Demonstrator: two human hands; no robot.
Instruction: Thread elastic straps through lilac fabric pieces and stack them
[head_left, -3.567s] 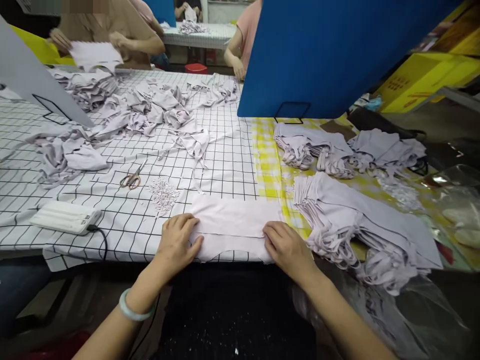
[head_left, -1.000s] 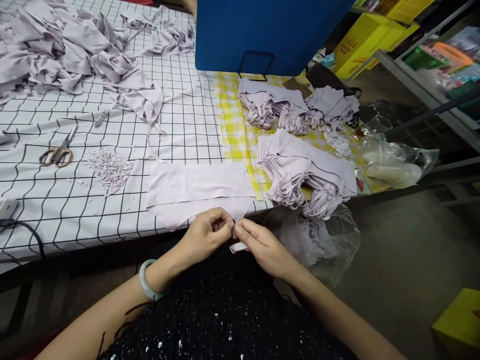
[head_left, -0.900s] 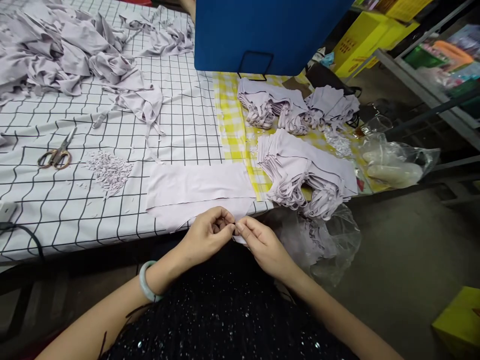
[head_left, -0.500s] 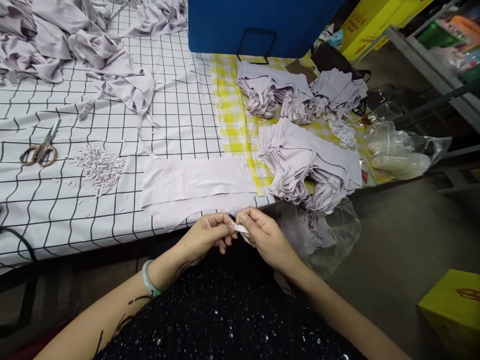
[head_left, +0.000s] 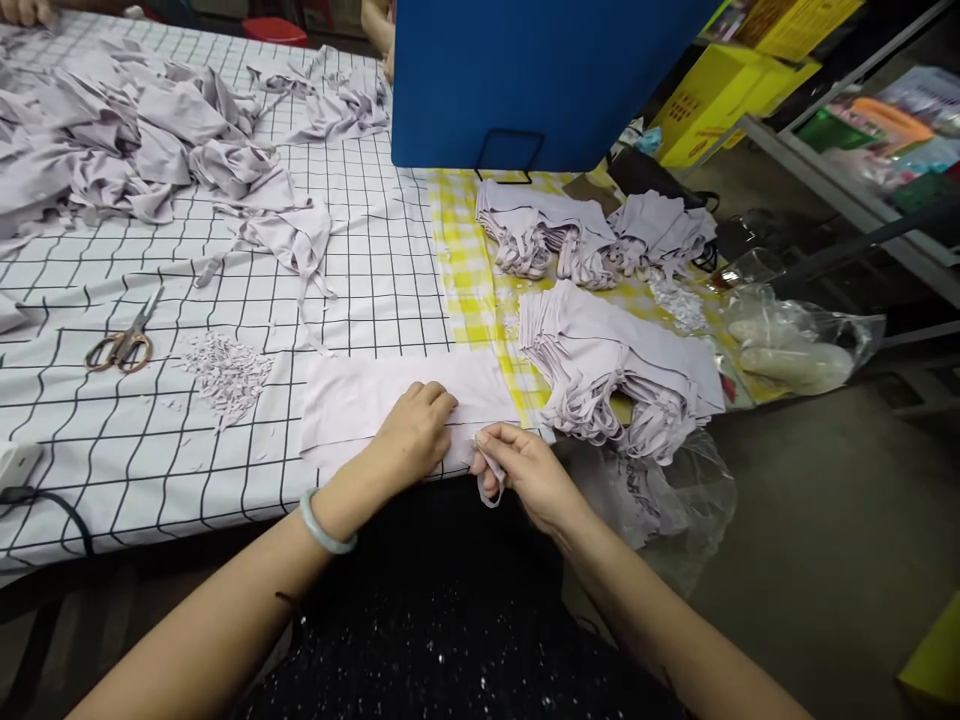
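Note:
A flat pale lilac fabric piece (head_left: 352, 400) lies at the near edge of the grid-patterned table (head_left: 150, 450). My left hand (head_left: 414, 432) rests on it with curled fingers, pressing its near edge. Just right of that, my right hand (head_left: 525, 470) pinches a small pale strip (head_left: 489, 478) that hangs in a loop at the table edge. A neat stack of the same lilac pieces (head_left: 615, 365) lies to the right of my right hand.
Scissors (head_left: 120, 345) and a heap of small lilac snippets (head_left: 225, 365) lie at left. Crumpled lilac fabric (head_left: 150, 150) covers the far left. A blue board (head_left: 540, 80) stands behind. More folded stacks (head_left: 592, 235) and a plastic bag (head_left: 795, 340) are at right.
My left hand has let go of the small strip and moved up onto the flat fabric piece. My right hand keeps the strip, now hanging in a loop.

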